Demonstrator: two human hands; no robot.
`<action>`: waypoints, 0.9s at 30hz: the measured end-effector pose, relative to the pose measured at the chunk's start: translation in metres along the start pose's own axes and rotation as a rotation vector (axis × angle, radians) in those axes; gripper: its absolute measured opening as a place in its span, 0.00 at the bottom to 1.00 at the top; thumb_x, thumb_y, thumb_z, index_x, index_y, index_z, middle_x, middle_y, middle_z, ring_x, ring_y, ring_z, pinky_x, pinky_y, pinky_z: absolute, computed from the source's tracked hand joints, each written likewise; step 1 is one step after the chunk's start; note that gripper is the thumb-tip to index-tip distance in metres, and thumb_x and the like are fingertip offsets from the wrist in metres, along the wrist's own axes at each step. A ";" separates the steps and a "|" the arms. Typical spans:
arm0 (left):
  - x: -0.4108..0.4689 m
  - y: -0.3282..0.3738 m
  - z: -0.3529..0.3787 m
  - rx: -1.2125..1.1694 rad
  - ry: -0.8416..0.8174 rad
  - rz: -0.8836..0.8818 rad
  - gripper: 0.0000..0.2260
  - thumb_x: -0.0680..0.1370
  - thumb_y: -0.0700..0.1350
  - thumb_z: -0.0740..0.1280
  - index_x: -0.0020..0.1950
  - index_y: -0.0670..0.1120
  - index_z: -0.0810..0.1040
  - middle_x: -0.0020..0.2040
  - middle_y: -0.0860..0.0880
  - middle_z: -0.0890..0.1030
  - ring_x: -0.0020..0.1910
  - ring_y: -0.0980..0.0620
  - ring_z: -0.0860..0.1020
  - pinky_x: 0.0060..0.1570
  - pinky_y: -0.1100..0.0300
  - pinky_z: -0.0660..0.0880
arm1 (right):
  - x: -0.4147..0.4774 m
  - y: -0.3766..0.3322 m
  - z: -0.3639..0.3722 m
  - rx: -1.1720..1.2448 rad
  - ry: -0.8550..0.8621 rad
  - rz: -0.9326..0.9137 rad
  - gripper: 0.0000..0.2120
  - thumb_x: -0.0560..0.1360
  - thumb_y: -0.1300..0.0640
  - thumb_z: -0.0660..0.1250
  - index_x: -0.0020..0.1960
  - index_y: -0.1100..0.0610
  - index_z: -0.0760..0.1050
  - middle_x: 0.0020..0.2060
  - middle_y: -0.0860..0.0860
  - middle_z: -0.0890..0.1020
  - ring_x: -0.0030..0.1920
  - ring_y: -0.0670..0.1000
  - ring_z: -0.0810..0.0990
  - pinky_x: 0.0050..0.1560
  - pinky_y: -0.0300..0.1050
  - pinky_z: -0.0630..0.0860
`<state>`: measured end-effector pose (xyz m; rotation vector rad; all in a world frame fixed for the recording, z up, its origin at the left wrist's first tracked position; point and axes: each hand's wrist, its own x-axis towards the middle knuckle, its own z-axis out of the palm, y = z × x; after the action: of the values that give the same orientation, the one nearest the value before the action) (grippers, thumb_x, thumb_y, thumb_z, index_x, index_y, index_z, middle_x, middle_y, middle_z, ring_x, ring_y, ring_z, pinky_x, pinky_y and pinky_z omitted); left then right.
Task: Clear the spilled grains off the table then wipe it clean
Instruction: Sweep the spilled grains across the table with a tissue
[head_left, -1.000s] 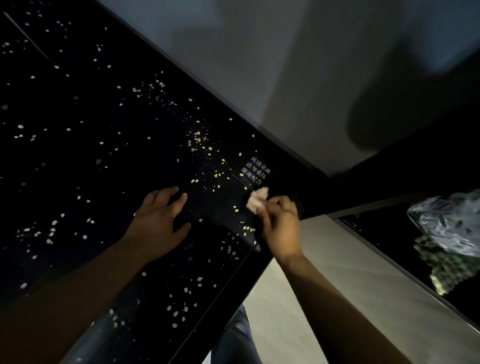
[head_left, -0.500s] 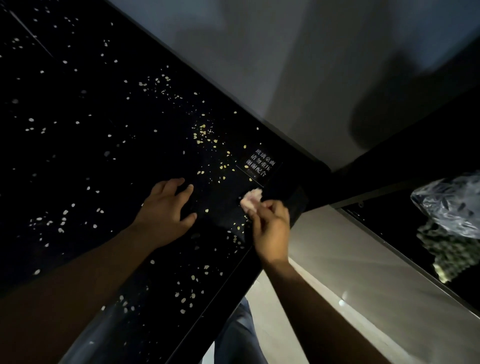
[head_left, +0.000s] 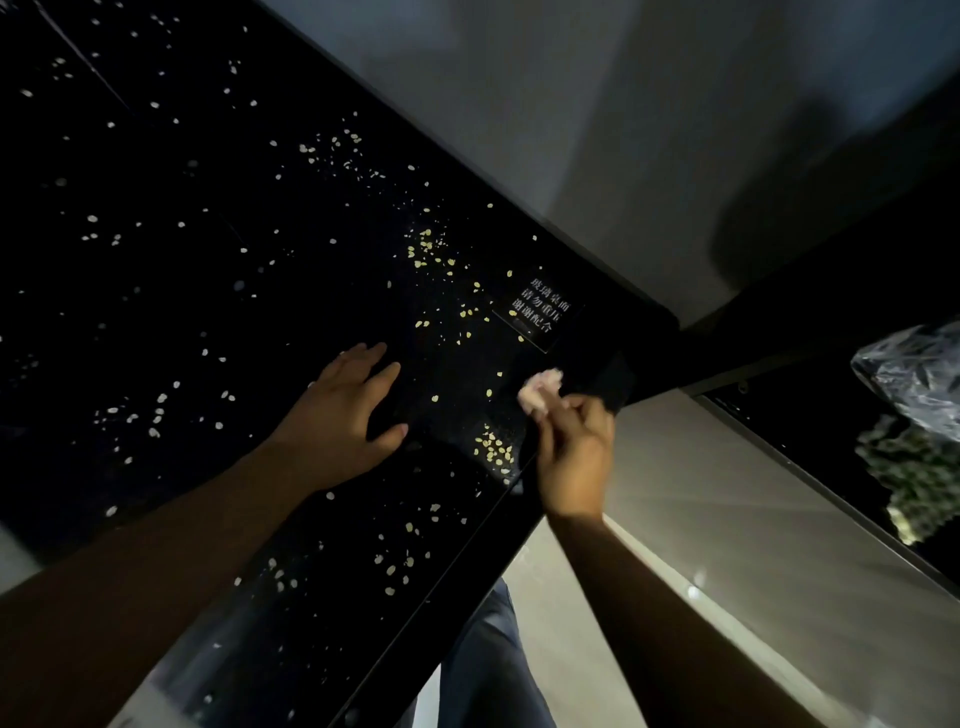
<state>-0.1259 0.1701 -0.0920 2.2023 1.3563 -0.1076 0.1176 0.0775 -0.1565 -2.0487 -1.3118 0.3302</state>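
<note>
- Since a second ago the tissue wad (head_left: 540, 391) has drawn slightly away from the printed label (head_left: 540, 312) toward the table's near edge, while the left hand has stayed where it was.
- Black glossy table (head_left: 171, 291) runs diagonally across the view. Pale grains (head_left: 426, 248) are scattered over most of it, thin at the far left and thicker toward the middle.
- Left hand (head_left: 337, 415) lies palm down on the tabletop, its fingers straight and spread and the thumb held out to the side. It holds nothing. Loose grains lie on either side of it.
- Right of that hand, a small heap of grains (head_left: 493, 449) sits just inside the near edge of the table, close to the right hand's knuckles.
- Label with white characters is stuck to the table near its far corner, just beyond the wad.
- Right hand (head_left: 574, 452) is at the table's edge with its fingers curled, and the fingertips and thumb pinch the pale pink wad. The wad is low over the glass; whether it touches cannot be told.
- The two hands are well apart, with grains on the dark surface between them.
- A leg in jeans (head_left: 488, 665) shows below the table edge, above a light floor (head_left: 727, 519).
- At the far right, a crumpled clear plastic bag (head_left: 914, 384) rests on a second dark surface.
</note>
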 end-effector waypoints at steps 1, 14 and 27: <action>-0.007 -0.003 0.002 0.018 0.013 0.041 0.38 0.71 0.66 0.55 0.75 0.45 0.62 0.77 0.46 0.57 0.77 0.47 0.51 0.73 0.46 0.57 | -0.017 -0.005 0.003 0.018 -0.021 -0.029 0.13 0.75 0.59 0.65 0.59 0.54 0.81 0.46 0.53 0.75 0.47 0.51 0.70 0.48 0.37 0.65; -0.035 -0.012 0.019 0.090 -0.040 0.020 0.51 0.62 0.74 0.51 0.78 0.47 0.48 0.79 0.49 0.49 0.77 0.49 0.46 0.75 0.49 0.43 | 0.011 0.006 -0.017 0.127 0.065 0.211 0.11 0.76 0.62 0.68 0.57 0.56 0.82 0.46 0.51 0.73 0.52 0.56 0.72 0.54 0.39 0.68; -0.036 -0.014 0.019 0.131 -0.108 0.005 0.49 0.68 0.70 0.65 0.78 0.49 0.47 0.79 0.51 0.43 0.77 0.51 0.41 0.75 0.48 0.42 | -0.104 -0.031 -0.014 0.339 -0.135 0.149 0.10 0.77 0.53 0.66 0.55 0.47 0.83 0.44 0.41 0.72 0.44 0.54 0.76 0.45 0.47 0.75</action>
<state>-0.1516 0.1365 -0.1014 2.2716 1.3172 -0.3175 0.0557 -0.0106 -0.1407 -1.8622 -1.0947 0.7182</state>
